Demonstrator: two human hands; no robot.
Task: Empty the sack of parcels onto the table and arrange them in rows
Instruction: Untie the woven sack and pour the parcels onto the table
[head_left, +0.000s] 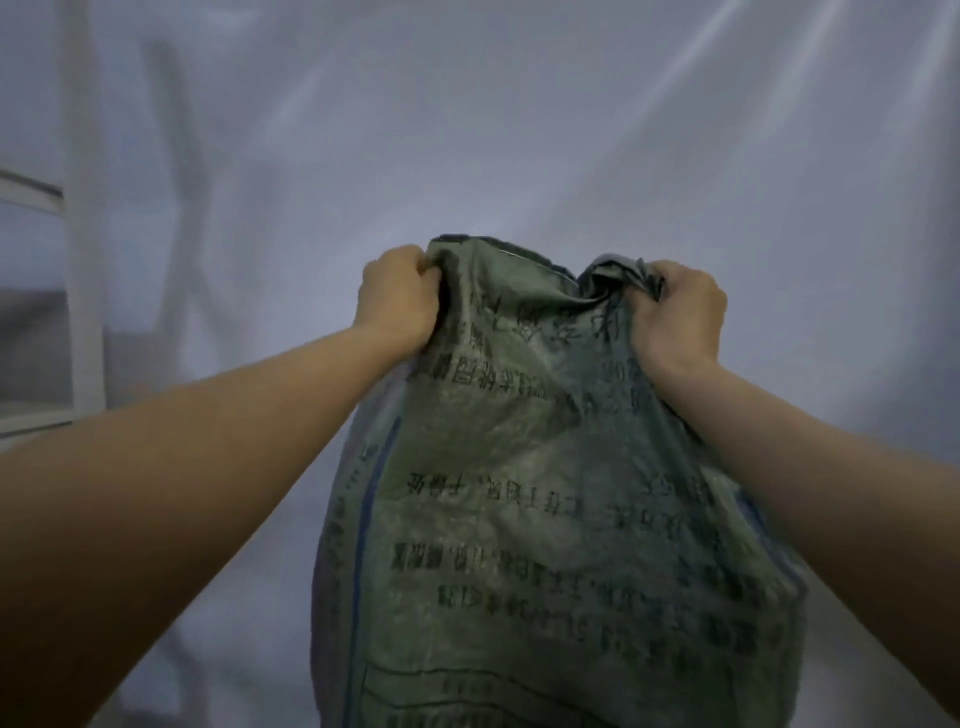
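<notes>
Now, near to far:
Forearms: both reach out from the bottom corners and meet at the top of the sack.
Sack (545, 519): green woven, printed upside down, bulging low and slack above; it hangs or stands between the arms, its base out of view.
Left hand (400, 301): fist closed tight round a bunched corner of the upper edge.
Right hand (680, 312): fist closed the same way on the other corner, fabric gathered in it.
Parcels: none visible; the bulge suggests they are still inside.
Table: not in view, so I cannot tell how close the sack is to it.
Backdrop: pale sheeting (519, 130), a white frame (83, 260) at left.
Doing it well: probably keep both corners pinched evenly, lift in short shakes, and let the load slide out low rather than drop.
</notes>
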